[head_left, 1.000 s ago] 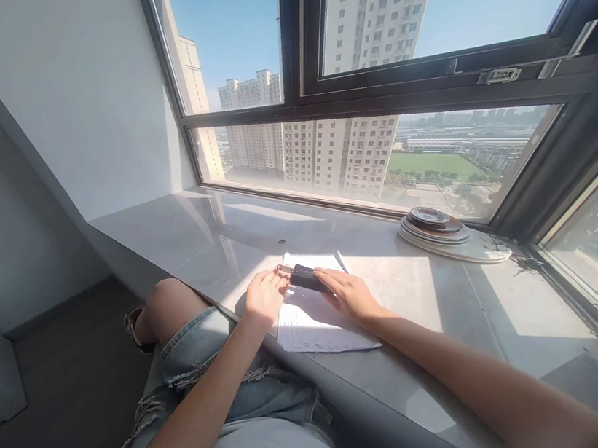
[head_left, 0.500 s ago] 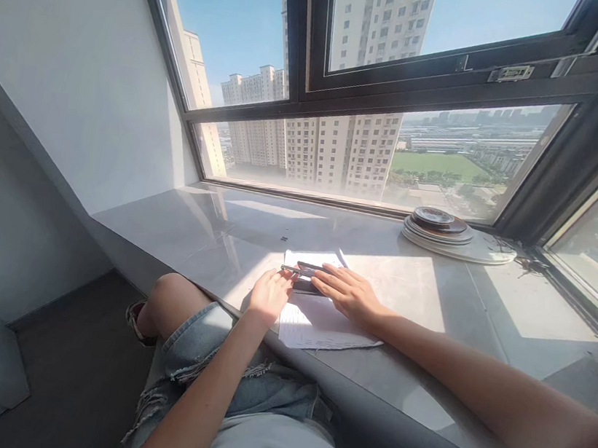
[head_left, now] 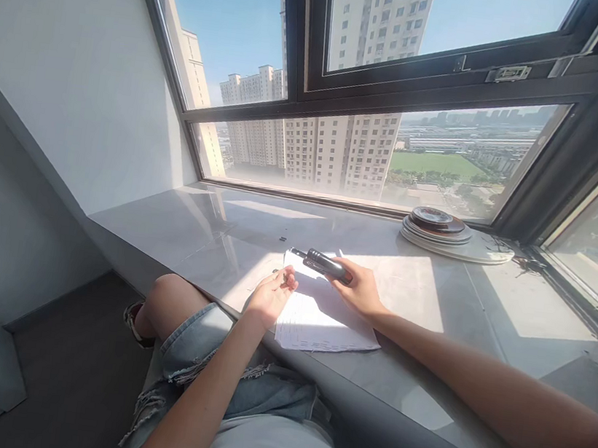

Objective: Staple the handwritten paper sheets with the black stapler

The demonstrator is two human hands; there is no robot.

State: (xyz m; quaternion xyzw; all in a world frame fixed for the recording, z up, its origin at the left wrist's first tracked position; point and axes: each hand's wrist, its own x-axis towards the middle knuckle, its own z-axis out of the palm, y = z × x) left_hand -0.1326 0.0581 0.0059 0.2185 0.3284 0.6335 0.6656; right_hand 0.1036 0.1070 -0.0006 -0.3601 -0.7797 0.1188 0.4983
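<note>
In my right hand [head_left: 360,287] is a black stapler [head_left: 329,265], its thin metal end pointing left. The hand grips it by its right end and holds it above a stack of white paper sheets [head_left: 324,323]. My left hand [head_left: 270,297] is by the stack's left edge, palm turned up, with the fingers curled together. Something small and dark shows at those fingertips, too small to name. Part of a pen-like stick sticks out past the far edge of the papers, mostly hidden behind the stapler and my right hand.
The papers lie on a pale stone window sill [head_left: 209,234]. Small dark bits [head_left: 283,238] lie beyond them. Stacked plates [head_left: 435,231] stand at the back right, close to the dark window frame [head_left: 359,103]. The sill's front edge runs by my lap.
My right hand has lifted the stapler from the papers and turned it, now gripping it by its right end. My left hand has come away from it, fingers curling in.
</note>
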